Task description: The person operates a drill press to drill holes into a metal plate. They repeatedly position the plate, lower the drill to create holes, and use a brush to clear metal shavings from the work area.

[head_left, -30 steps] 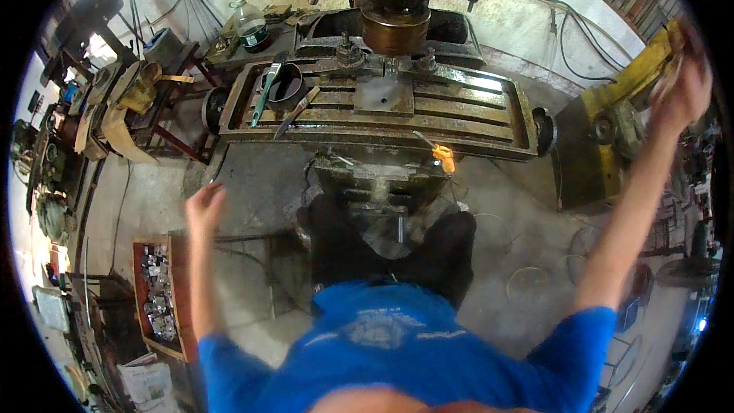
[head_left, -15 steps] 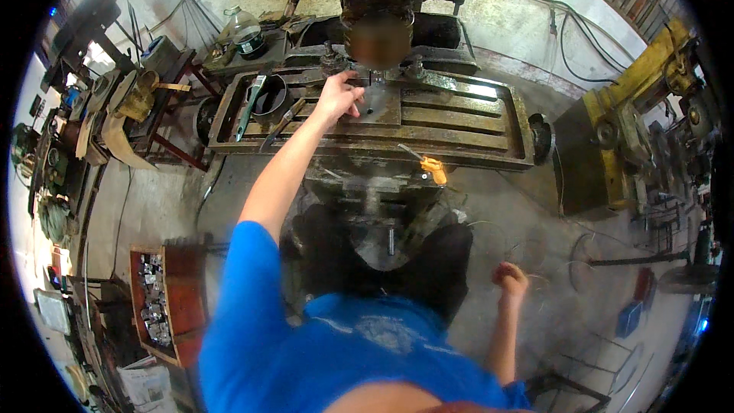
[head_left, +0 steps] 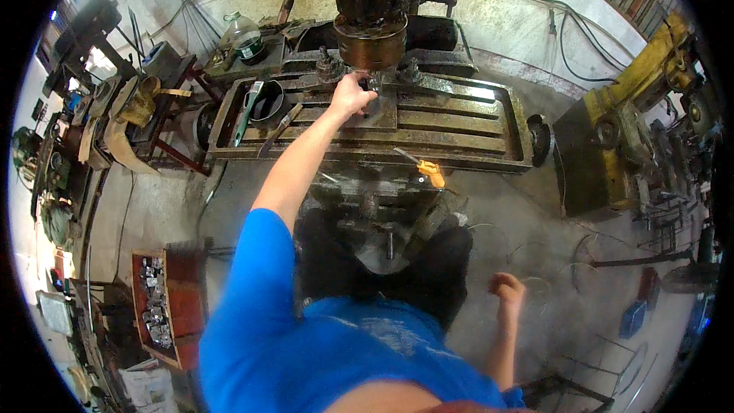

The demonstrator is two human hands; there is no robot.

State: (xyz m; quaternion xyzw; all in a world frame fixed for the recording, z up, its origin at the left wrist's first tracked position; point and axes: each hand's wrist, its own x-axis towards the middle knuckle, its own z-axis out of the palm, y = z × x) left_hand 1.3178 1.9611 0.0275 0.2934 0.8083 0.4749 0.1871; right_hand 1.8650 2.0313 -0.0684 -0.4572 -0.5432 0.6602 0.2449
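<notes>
My left hand (head_left: 352, 97) reaches out over the slotted metal machine table (head_left: 451, 121), just below the round machine head (head_left: 372, 42). Its fingers are closed beside a small metal piece (head_left: 374, 86) under the head; what they grip, if anything, is too small to tell. Low on the right, away from the machine, my right hand (head_left: 507, 289) hangs with curled fingers, and its contents are hidden. A green-handled brush (head_left: 246, 116) leans at a dark round tub (head_left: 267, 105) on the table's left part. Another brush (head_left: 281, 130) lies beside it.
An orange air blow gun (head_left: 430, 173) hangs at the table's front edge. A wooden box (head_left: 183, 313) of small metal parts stands low on the left. A clear plastic bottle (head_left: 245, 38) is behind the table. A yellow machine (head_left: 596, 145) stands at right.
My left hand has moved slightly right, closer under the machine head. My right hand has dropped a little. The machine head, blurred before, now looks sharp.
</notes>
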